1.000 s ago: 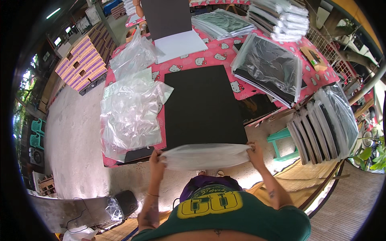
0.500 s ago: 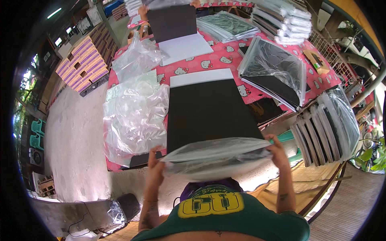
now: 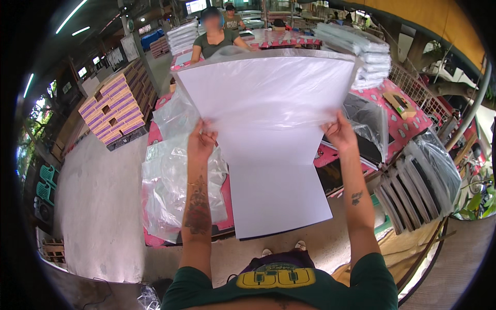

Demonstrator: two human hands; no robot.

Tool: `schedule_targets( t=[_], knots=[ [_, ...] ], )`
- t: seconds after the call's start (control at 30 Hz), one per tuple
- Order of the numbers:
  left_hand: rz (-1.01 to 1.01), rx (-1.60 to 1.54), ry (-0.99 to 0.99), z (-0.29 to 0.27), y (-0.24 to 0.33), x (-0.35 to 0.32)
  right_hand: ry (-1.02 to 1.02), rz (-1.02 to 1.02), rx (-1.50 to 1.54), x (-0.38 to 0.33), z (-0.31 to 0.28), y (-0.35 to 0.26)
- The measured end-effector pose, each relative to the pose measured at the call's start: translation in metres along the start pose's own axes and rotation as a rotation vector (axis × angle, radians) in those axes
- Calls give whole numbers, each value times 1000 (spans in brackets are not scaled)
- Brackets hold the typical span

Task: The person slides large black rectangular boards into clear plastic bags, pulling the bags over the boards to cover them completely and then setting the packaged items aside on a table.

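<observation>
I hold a large flat board (image 3: 279, 201), white side toward me, upright in front of my chest, partly inside a clear plastic bag (image 3: 268, 93) that covers its upper part. My left hand (image 3: 201, 140) grips the bag's left edge. My right hand (image 3: 338, 132) grips its right edge. The bag's top end reaches up past the far side of the table. The board's lower part sticks out of the bag and hides the middle of the pink table (image 3: 413, 119).
A heap of clear plastic bags (image 3: 175, 181) lies at the table's left. Bagged dark boards (image 3: 418, 181) lean at the right, white stacks (image 3: 361, 57) stand at the far right. Striped cartons (image 3: 113, 108) stand on a pallet at left. A person (image 3: 214, 33) sits beyond the table.
The dark board lay flat on the table with the bag held at its near edge. Now both hands have raised board and bag upright, white side toward me.
</observation>
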State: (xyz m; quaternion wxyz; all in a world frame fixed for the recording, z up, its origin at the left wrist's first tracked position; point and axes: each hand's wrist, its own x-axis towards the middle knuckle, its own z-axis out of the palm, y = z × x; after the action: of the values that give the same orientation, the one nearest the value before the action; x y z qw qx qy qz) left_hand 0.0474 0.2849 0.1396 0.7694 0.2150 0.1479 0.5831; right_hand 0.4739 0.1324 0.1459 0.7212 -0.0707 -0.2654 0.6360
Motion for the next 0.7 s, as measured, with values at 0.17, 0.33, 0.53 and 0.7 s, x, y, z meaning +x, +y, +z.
schedule_targets(
  t=[0.17,0.33,0.53,0.7],
  knots=[
    [-65,-56,238,-138,-62,6,438,-21,-44,-18,-119,87],
    [-58,264,343,-184,-121,-13,707,104,-392,-65,-173,87],
    [480,1122,97,-39,-110,8,378,-282,-926,-16,-112,55],
    [182,1306,-220,64,-173,50,721,-342,-762,-12,-118,-83]
  ],
)
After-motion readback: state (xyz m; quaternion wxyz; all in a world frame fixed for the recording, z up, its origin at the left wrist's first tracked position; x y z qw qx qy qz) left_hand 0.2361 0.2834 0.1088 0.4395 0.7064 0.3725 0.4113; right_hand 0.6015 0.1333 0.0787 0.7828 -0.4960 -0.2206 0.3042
